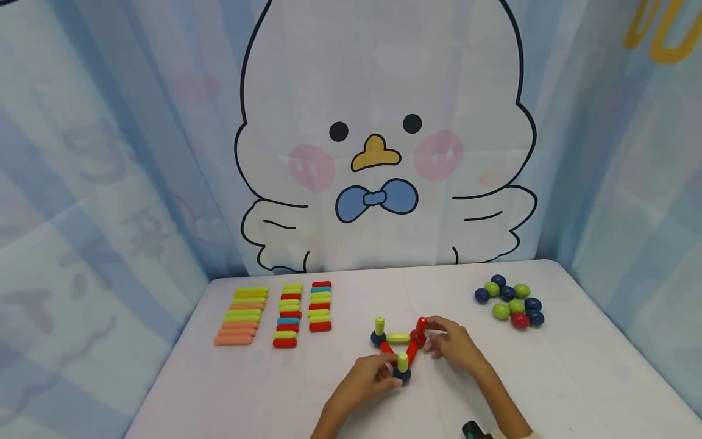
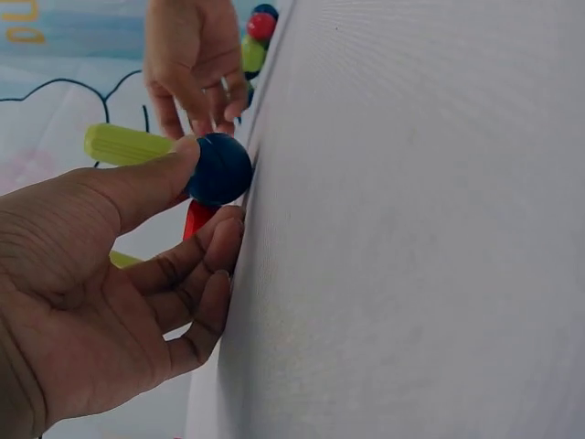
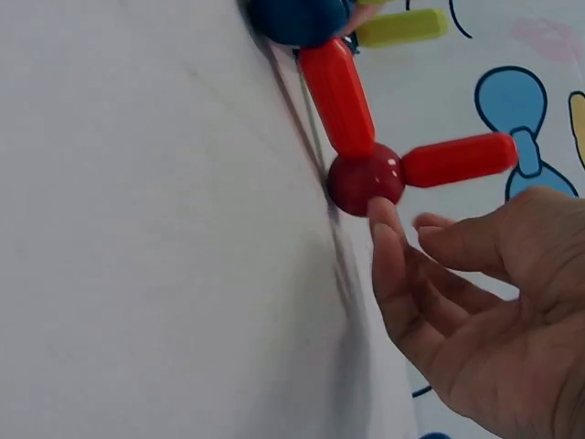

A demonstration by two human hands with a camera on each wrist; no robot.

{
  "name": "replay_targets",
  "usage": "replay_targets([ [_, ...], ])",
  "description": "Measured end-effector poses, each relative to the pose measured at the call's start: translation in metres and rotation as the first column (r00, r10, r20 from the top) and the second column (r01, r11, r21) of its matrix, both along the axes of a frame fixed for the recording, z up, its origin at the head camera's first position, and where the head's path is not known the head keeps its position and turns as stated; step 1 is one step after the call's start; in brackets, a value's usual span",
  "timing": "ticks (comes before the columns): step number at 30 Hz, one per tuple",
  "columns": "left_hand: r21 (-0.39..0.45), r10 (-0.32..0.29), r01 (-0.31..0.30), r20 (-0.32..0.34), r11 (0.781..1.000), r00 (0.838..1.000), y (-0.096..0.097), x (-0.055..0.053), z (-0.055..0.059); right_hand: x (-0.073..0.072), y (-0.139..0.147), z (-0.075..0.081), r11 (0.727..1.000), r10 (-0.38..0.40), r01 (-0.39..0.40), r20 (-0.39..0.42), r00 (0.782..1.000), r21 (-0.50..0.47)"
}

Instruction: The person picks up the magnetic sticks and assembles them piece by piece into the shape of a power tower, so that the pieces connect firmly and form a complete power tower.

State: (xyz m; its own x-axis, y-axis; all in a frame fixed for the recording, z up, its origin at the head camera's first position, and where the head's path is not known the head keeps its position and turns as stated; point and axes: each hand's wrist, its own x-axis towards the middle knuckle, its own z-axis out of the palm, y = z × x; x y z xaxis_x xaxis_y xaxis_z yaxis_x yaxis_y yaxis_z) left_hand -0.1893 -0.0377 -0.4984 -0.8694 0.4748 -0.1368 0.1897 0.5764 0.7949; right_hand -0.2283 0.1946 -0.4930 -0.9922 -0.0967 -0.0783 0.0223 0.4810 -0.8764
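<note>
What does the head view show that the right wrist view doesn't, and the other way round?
Only the head view shows the three rows of sticks and a black object by the right forearm. Only the right wrist view shows the palm of the right hand. Both show that hand, the red ball, its upright red stick, and the red link to a blue ball.

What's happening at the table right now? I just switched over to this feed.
A person has both hands on a triangular frame of sticks and balls on the table. The left hand pinches the near navy ball, while the right hand touches the red corner ball. A stick rises from each corner. Other sticks lie in three columns at the left; loose balls sit clustered at the right.
</note>
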Motion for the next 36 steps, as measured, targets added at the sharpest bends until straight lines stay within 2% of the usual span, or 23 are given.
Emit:
replay_targets([
  [2, -0.005, 0.008, -0.008, 0.006, 1.0, 1.0, 0.001, 0.001, 0.0, -0.007, 0.01, 0.003, 0.994, -0.071, 0.077, -0.081, 0.994, 0.074],
  [3, -0.011, 0.012, -0.012, 0.003, 1.0, 1.0, 0.002, 0.002, 0.0, -0.012, 0.015, 0.005, 0.985, -0.116, 0.132, -0.137, 0.984, 0.114],
  [5, -0.023, 0.021, -0.021, -0.001, 1.0, 1.0, 0.001, 0.003, 0.002, -0.023, 0.026, 0.007, 0.95, -0.193, 0.246, -0.258, 0.947, 0.194],
  [7, -0.033, 0.03, -0.03, -0.012, 0.999, 0.999, 0.001, 0.003, 0.003, -0.033, 0.036, 0.007, 0.902, -0.25, 0.352, -0.359, 0.899, 0.252],
  [9, -0.038, 0.037, -0.038, -0.019, 0.999, 0.999, 0.001, 0.003, 0.005, -0.042, 0.045, 0.007, 0.859, -0.292, 0.426, -0.412, 0.863, 0.284],
  [10, -0.041, 0.042, -0.043, -0.019, 0.998, 0.999, 0.001, 0.003, 0.005, -0.046, 0.049, 0.007, 0.842, -0.305, 0.448, -0.42, 0.855, 0.301],
  [12, -0.039, 0.052, -0.052, -0.018, 0.998, 0.998, 0.0, 0.003, 0.005, -0.051, 0.054, 0.006, 0.819, -0.326, 0.471, -0.41, 0.852, 0.328],
  [15, -0.033, 0.06, -0.061, -0.017, 0.998, 0.998, 0.0, 0.004, 0.004, -0.055, 0.059, 0.005, 0.796, -0.349, 0.48, -0.368, 0.862, 0.369],
  [17, -0.026, 0.059, -0.059, -0.006, 0.998, 0.998, -0.001, 0.004, 0.004, -0.057, 0.06, 0.004, 0.789, -0.351, 0.474, -0.346, 0.87, 0.39],
  [20, -0.016, 0.034, -0.034, 0.019, 0.999, 0.999, -0.005, 0.002, 0.005, -0.057, 0.061, 0.002, 0.795, -0.33, 0.442, -0.316, 0.89, 0.416],
  [23, 0.005, 0.007, -0.007, 0.055, 1.0, 0.998, -0.014, -0.002, 0.007, -0.058, 0.06, 0.0, 0.819, -0.292, 0.388, -0.274, 0.916, 0.423],
  [25, 0.019, 0.012, -0.013, 0.061, 1.0, 0.998, -0.021, -0.005, 0.008, -0.058, 0.057, 0.0, 0.835, -0.275, 0.358, -0.247, 0.929, 0.418],
  [27, 0.03, 0.053, -0.055, 0.054, 0.998, 0.997, -0.027, -0.007, 0.008, -0.058, 0.056, -0.001, 0.849, -0.258, 0.331, -0.223, 0.94, 0.412],
  [30, 0.033, 0.177, -0.177, 0.012, 0.984, 0.984, -0.033, -0.01, 0.008, -0.057, 0.053, 0.0, 0.874, -0.225, 0.293, -0.21, 0.951, 0.389],
  [33, 0.053, 0.291, -0.288, -0.041, 0.956, 0.956, -0.034, -0.011, 0.006, -0.053, 0.051, 0.004, 0.926, -0.177, 0.23, -0.193, 0.965, 0.3],
  [35, 0.068, 0.324, -0.32, -0.065, 0.945, 0.944, -0.033, -0.011, 0.004, -0.049, 0.049, 0.008, 0.967, -0.125, 0.16, -0.175, 0.976, 0.199],
  [36, 0.074, 0.326, -0.321, -0.072, 0.944, 0.943, -0.032, -0.011, 0.003, -0.047, 0.048, 0.01, 0.982, -0.1, 0.123, -0.166, 0.981, 0.141],
])
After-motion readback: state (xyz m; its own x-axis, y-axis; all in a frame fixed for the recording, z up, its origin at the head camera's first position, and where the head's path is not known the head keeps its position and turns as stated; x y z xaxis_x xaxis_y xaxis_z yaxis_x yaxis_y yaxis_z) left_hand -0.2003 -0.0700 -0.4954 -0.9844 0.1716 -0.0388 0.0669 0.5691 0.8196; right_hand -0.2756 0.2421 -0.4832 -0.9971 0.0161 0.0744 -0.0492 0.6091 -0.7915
